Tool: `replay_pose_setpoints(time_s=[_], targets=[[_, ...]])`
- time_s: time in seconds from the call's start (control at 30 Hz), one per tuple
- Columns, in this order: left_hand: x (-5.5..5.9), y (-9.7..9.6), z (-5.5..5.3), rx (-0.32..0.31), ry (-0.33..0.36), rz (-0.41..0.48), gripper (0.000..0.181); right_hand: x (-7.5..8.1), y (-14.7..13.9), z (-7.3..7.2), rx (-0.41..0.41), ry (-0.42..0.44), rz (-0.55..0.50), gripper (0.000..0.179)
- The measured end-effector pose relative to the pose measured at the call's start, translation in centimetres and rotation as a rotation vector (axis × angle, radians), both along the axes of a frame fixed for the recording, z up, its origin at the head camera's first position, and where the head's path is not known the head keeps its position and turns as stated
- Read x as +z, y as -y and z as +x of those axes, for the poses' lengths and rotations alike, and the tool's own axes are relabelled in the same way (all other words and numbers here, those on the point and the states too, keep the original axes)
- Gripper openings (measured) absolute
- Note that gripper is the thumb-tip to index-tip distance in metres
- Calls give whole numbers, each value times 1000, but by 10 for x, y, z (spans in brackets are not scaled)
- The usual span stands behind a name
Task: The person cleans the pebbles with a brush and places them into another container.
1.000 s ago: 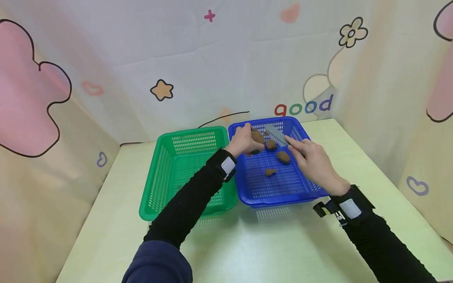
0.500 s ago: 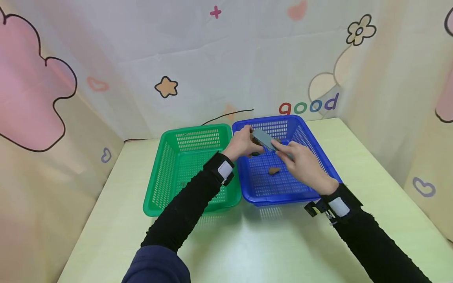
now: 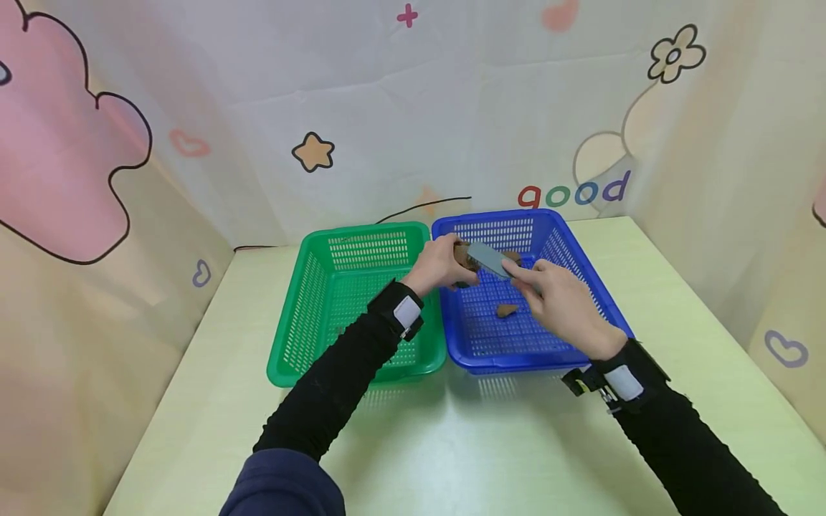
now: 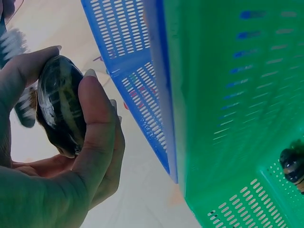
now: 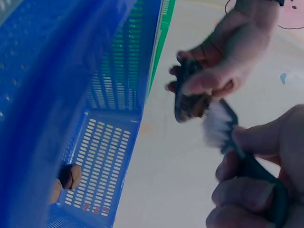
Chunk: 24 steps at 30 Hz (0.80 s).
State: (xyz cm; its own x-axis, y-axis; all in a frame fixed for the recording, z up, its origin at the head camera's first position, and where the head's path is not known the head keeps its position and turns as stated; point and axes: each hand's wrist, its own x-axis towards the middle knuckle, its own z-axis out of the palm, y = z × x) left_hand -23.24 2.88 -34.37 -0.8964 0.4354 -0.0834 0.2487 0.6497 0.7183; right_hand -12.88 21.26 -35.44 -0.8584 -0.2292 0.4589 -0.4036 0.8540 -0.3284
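Observation:
My left hand grips a stone over the left side of the blue basket. The stone's glossy dark face with a pale streak shows in the left wrist view, and its other side looks brown. My right hand holds a grey-green brush by its handle, index finger along the back. White bristles meet the stone's brown side in the right wrist view, where they look blurred. A small brown lump lies on the basket floor; another brown lump is partly hidden behind the brush.
To the left stands a green basket, its side against the blue one. A dark, glossy piece with tan bands lies inside it. Both baskets rest on a pale table, with a printed curtain behind and at the sides.
My right hand has moved left, bringing the brush from above the brown lumps to the stone in my left hand. The left hand keeps its grip over the blue basket.

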Motion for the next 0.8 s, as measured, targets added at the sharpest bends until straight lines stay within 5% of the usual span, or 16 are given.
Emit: replay_pose_setpoints(time_s=[0.17, 0.43, 0.63, 0.8], targets=[[-1, 1, 1, -35, 3, 24, 64, 2, 3, -1, 21, 25, -19, 35], [-3, 2, 2, -30, -3, 12, 62, 1, 2, 1, -14, 0, 27, 34], [-4, 2, 1, -10, 6, 59, 62, -1, 3, 1, 33, -1, 23, 35], [-6, 3, 1, -3, 2, 24, 65, 1, 2, 1, -37, -12, 62, 33]])
